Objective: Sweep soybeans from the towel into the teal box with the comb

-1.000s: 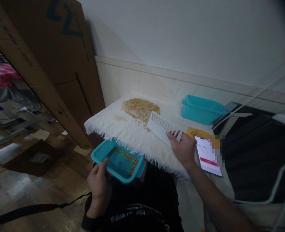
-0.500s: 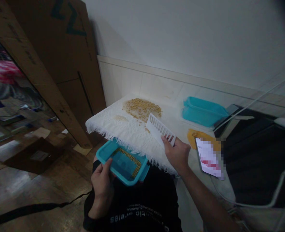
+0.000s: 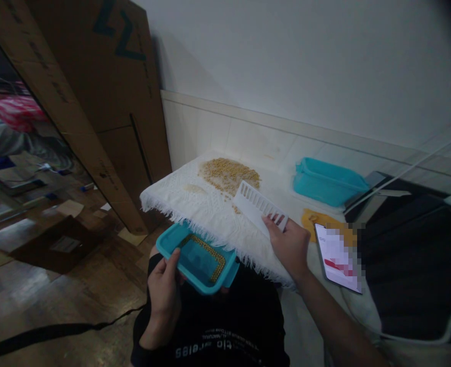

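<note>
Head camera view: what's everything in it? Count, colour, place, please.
Cloth: one, white, centre
Nearer container: one, teal, at cloth's front edge
Farther container: one, teal, beside wall
Bean-like pieces: many, tan, on cloth, in nearer container
Slotted scoop: one, white, over cloth
Phone: one, pale screen, right
Flat item: one, yellow, beside phone
Upright carton: one, brown, left
Floor cardboard: several, brown, left
Another person: one, grey trousers, far left
Dark surface: one, black, right
Left hand: one, bare, on nearer container
Right hand: one, bare, on scoop
</note>
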The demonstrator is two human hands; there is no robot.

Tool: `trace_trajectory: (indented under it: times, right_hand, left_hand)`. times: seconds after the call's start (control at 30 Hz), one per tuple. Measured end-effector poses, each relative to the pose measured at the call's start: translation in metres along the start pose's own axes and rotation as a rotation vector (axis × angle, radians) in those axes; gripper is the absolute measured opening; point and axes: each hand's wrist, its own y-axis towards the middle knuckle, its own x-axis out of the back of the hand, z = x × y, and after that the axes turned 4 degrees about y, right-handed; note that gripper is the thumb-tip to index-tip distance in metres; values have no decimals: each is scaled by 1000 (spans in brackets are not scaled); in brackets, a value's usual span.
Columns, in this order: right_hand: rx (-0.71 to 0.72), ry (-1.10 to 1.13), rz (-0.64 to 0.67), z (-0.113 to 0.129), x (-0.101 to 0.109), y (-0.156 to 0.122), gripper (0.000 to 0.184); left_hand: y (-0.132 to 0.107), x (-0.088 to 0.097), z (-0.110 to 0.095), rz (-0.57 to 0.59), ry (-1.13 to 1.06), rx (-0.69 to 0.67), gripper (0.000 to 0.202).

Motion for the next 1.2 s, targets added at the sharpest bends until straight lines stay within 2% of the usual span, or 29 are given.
trace_trajectory:
  times: [0.2,0.67,0.9,1.03,1.2]
  right_hand:
    - [56,-67,-68,-5,15,-21,38]
    - [-17,46,25,-4,-3,-13,36]
    - [-8,97,51,10,-12,-11,34]
    - [29,120,91,20,-19,-15,33]
    - [154,157,161,34,-17,-31,30]
  left_hand:
    - [1,-1,1,31,-65,44,45]
    - [1,2,3,69,-8,-1,47]
    - [0,2,6,142,-46,-2,41]
    - [0,1,6,136,-44,2,43]
    - [0,2,7,127,-37,3,44]
